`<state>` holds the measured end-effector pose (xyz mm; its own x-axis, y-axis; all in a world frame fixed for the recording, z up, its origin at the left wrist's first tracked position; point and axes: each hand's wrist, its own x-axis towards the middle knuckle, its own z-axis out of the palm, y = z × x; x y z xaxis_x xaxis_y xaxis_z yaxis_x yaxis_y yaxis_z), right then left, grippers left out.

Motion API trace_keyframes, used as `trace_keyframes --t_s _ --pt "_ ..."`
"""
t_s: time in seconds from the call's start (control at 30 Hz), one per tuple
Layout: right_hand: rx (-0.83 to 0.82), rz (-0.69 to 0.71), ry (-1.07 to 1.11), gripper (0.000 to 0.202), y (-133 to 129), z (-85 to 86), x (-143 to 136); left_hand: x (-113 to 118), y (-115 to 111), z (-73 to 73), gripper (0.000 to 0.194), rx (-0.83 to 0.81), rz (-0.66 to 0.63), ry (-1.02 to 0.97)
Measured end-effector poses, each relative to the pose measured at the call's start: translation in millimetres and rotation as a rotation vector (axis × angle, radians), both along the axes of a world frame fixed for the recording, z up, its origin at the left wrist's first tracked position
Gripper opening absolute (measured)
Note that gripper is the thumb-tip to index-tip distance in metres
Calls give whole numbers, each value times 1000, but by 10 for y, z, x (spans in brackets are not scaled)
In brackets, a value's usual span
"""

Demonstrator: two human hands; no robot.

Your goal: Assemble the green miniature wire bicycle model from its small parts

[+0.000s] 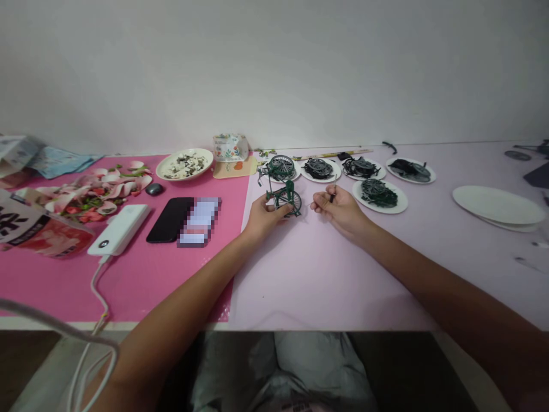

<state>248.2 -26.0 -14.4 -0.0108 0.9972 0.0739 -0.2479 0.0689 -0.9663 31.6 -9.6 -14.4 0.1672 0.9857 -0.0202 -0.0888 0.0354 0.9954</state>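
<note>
My left hand (265, 218) is closed on the rear part of a small dark green model bicycle (290, 187), which stands upright over the pale table. One wheel of the model shows beside my fingertips. Just to the right, my right hand (337, 207) pinches a thin tool (335, 182) whose upper end points upward. A fine, light tip or wire reaches from these fingers towards the model, too faint to make out. Behind the hands, white plates hold dark wheels and frame parts, among them a plate (402, 207) with green parts.
Left, on a pink mat (171, 286), lie two phones (170, 220), a white power bank (120, 230) with its cable, a mouse (154, 189), petals and a bowl (205, 171). White plates (497, 205) lie at the right. A wall stands behind.
</note>
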Motion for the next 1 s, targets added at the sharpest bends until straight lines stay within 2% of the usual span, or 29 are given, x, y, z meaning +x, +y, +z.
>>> trace_keyframes --t_s 0.37,0.53,0.8,1.0 --pt "0 28 -39 80 -51 50 -36 23 -19 2 44 12 -4 -27" --pt "20 37 -45 77 -34 10 -21 29 0 -25 43 2 -10 -54" --pt "115 -127 -14 77 12 -24 -26 47 1 -29 39 -20 -41 -99" --pt "14 -39 -106 76 -7 -50 1 47 0 -26 42 -25 -38 -101"
